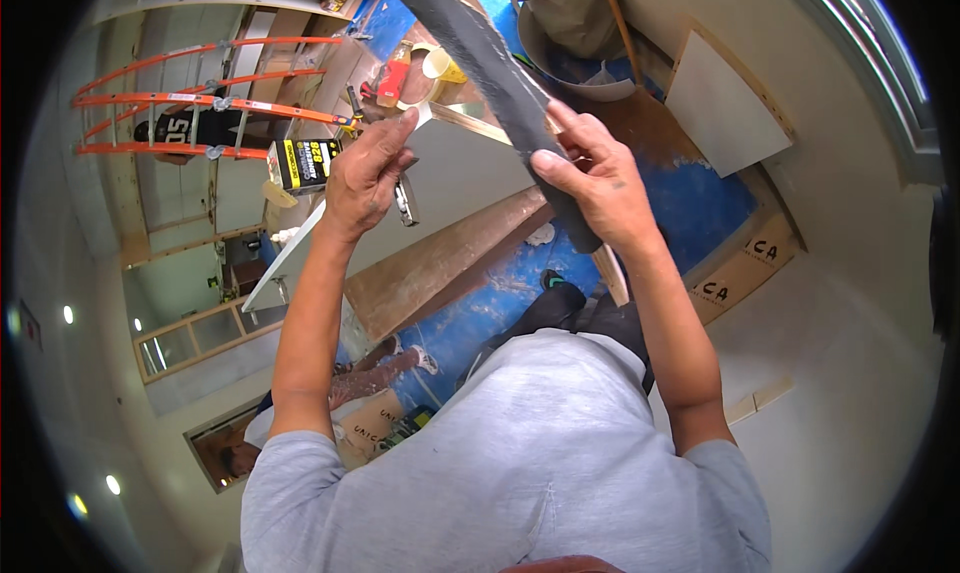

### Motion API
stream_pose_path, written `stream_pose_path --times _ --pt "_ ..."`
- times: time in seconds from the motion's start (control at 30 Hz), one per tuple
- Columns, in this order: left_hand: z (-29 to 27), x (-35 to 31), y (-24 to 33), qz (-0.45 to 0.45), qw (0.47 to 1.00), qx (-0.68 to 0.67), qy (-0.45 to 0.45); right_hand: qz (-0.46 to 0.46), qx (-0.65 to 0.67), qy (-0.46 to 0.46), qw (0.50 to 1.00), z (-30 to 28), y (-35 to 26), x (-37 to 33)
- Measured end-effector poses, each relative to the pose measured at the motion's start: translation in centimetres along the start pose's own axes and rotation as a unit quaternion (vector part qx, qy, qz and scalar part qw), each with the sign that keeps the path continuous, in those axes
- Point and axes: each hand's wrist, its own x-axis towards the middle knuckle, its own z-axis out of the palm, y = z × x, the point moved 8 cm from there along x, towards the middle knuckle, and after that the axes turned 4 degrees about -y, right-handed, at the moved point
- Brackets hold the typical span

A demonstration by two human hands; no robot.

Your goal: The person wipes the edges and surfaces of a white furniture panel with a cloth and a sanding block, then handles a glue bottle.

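Observation:
My right hand (600,178) grips a long dark grey strip (490,83) with its thumb on the dark face and fingers round the far edge. The strip slants from upper left to lower right, and pale, rough material shows along its edge. Beneath its lower end a piece of bare wood (610,275) sticks out. My left hand (370,178) is closed, raised to the left of the strip and apart from it; what its fingers hold is hidden. A silver metal tool (405,203) shows just beside that hand, and I cannot tell whether it is held.
A pale panel (460,188) lies under my hands, with a black-and-yellow can (305,163), a red bottle (393,75) and a yellow-and-white cup (440,65) beyond. An orange ladder (240,103) stands left. Other people are at far left and lower left. Blue sheeting (690,213) covers the floor.

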Motion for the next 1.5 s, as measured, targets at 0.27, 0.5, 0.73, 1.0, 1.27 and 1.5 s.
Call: stream_pose_path --times 0.27,0.5,0.73,1.0,1.27,1.5 --pt "-0.2 -0.8 0.9 0.019 0.997 0.046 0.052 0.063 -0.105 -0.024 0.992 4.5 -2.3 2.0" --pt "-0.1 -2.7 3.3 0.032 0.992 0.090 0.077 0.069 -0.091 0.016 0.993 5.1 -4.1 1.0" --pt "1.2 -4.2 3.5 0.052 0.986 0.095 0.130 0.026 -0.159 0.046 0.986 8.4 -6.6 0.1" --pt "1.1 -5.1 3.6 0.059 0.984 0.098 0.138 0.040 -0.176 0.067 0.981 8.5 -6.0 -0.9" --pt "0.9 -5.2 3.7 0.048 0.986 0.082 0.136 0.049 -0.193 0.041 0.979 7.7 -5.2 1.8" --pt "1.1 -4.9 3.2 0.041 0.985 0.086 0.142 0.043 -0.154 0.065 0.985 8.0 -4.4 0.0"
